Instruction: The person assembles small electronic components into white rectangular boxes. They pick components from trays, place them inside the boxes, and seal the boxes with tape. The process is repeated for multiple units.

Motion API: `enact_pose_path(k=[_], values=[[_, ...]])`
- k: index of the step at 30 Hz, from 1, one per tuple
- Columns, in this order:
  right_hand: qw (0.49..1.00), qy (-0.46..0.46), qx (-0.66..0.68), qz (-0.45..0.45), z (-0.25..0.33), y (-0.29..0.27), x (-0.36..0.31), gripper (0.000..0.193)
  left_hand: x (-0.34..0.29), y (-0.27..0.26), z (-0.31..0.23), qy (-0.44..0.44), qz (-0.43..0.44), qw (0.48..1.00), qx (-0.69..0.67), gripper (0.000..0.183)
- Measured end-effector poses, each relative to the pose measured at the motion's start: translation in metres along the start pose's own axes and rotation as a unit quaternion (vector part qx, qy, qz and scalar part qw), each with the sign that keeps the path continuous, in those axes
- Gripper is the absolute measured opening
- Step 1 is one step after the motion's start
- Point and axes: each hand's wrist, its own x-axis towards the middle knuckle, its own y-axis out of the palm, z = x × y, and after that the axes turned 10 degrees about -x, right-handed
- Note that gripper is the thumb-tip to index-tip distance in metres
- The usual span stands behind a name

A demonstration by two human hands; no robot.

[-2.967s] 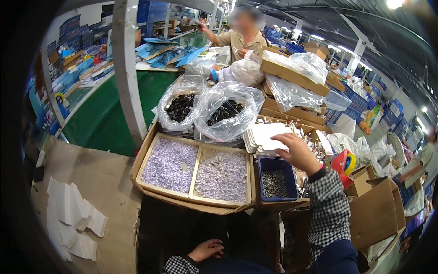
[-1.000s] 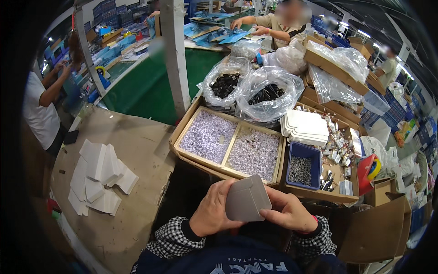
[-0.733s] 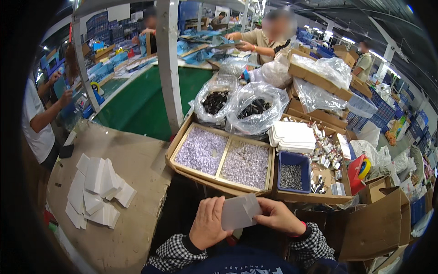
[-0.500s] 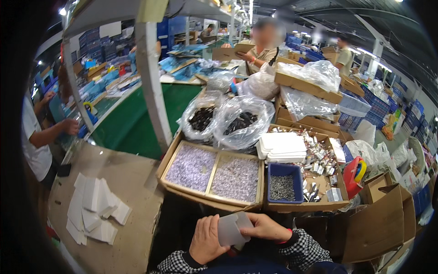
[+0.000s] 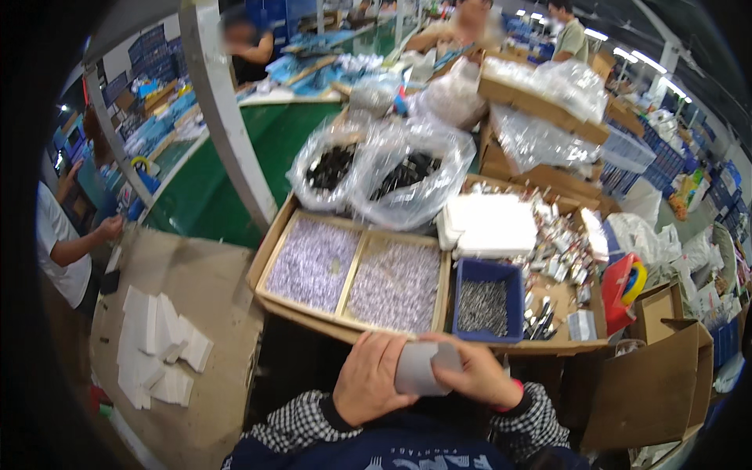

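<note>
"Grey card: where is it in the head view?"
"Near side of the wooden-framed tray, between left hand and right hand."
"How do the fingers stand?"
"Left ones wrap its left side; right ones grip its right end."
"And around?"
"Blue bin of small grey parts beyond the right hand, white card stack farther off, white pieces at left."

Left of the left grip, the brown surface is offering room beside white pieces; ahead, a cardboard tray is obstructing.
</note>
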Motion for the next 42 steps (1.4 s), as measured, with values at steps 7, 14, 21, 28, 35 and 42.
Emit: enact_pose_path(k=[7, 14, 21, 28, 35, 42], values=[[0.998, 0.047, 0.028, 0.041, -0.001, -0.007, 0.014, 0.045, 0.005, -0.01, 0.001, -0.069, 0.036, 0.993, -0.09, 0.084], [0.984, 0.104, 0.115, 0.092, 0.002, 0.008, 0.026, 0.044, -0.01, -0.025, 0.017, -0.091, 0.091, 0.973, -0.193, 0.093], [0.991, 0.069, -0.016, 0.116, 0.018, 0.015, 0.033, 0.043, -0.023, -0.024, 0.032, -0.07, 0.09, 0.97, -0.214, 0.104], [0.988, 0.065, 0.022, 0.142, 0.014, 0.019, 0.042, 0.042, -0.026, -0.016, 0.035, -0.017, 0.019, 0.978, -0.205, 0.088], [0.913, 0.132, 0.35, 0.163, -0.006, 0.033, 0.027, 0.054, -0.027, -0.018, 0.031, -0.062, -0.07, 0.982, -0.167, 0.09], [0.884, 0.119, 0.449, 0.056, -0.008, 0.061, 0.016, 0.06, -0.025, -0.014, 0.029, -0.025, -0.103, 0.987, -0.118, 0.091]])
